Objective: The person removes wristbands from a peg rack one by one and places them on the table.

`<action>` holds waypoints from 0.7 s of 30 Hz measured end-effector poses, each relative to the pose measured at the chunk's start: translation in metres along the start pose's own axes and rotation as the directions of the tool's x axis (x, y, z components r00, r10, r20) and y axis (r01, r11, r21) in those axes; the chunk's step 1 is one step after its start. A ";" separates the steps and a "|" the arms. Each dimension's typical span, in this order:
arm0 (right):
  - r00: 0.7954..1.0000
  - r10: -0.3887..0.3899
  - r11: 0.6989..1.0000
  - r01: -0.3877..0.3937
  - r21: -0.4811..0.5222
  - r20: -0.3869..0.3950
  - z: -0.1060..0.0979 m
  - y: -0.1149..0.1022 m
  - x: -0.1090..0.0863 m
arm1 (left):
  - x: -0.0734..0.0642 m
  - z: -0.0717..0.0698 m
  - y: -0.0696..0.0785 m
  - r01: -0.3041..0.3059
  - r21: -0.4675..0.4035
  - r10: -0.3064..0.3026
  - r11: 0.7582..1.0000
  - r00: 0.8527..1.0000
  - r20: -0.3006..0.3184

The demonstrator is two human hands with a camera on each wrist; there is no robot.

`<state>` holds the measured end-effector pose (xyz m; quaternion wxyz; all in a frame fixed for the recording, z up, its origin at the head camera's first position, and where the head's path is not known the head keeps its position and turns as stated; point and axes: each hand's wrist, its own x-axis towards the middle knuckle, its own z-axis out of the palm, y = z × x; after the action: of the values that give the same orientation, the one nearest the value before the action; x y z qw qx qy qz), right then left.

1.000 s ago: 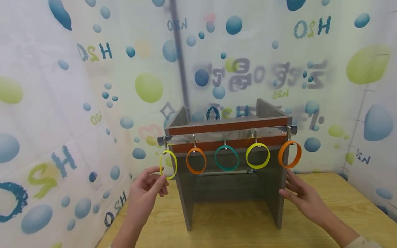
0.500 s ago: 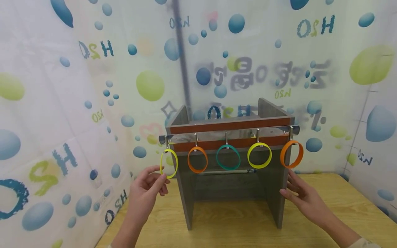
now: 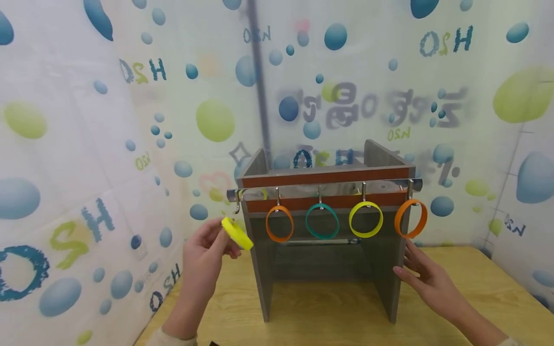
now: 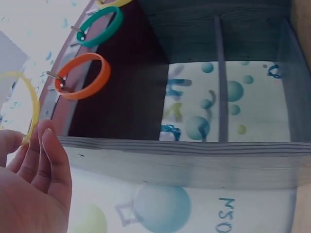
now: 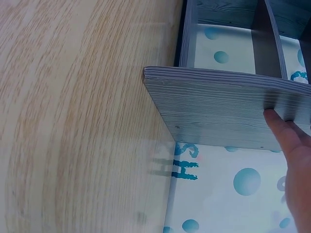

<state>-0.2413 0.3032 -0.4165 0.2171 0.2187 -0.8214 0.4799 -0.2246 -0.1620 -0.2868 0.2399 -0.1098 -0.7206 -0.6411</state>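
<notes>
The head view looks forward and down; both wrist views, closer in, share the grey stand (image 3: 300, 225) with it.

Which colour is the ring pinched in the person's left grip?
The ring is bright yellow; the head view shows it best.

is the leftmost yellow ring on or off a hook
Off: the bright yellow circular ring is pinched in the left grip, apart from the leftmost silver metal hook, which hangs bare.
</notes>
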 end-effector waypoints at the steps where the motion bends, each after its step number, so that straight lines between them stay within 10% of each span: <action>1: 1.000 0.000 1.000 0.000 -0.002 0.000 0.000 0.000 0.000 | 0.001 0.001 0.002 -0.011 0.007 0.011 1.000 1.000 -0.002; 21: 1.000 0.007 1.000 -0.007 -0.001 -0.009 0.001 -0.001 0.000 | -0.013 0.014 -0.013 -0.057 0.162 0.044 0.985 0.996 0.081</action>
<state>-0.2403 0.3018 -0.4163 0.2192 0.2134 -0.8216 0.4811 -0.2226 -0.1487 -0.3050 0.2361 -0.1326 -0.7767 -0.5686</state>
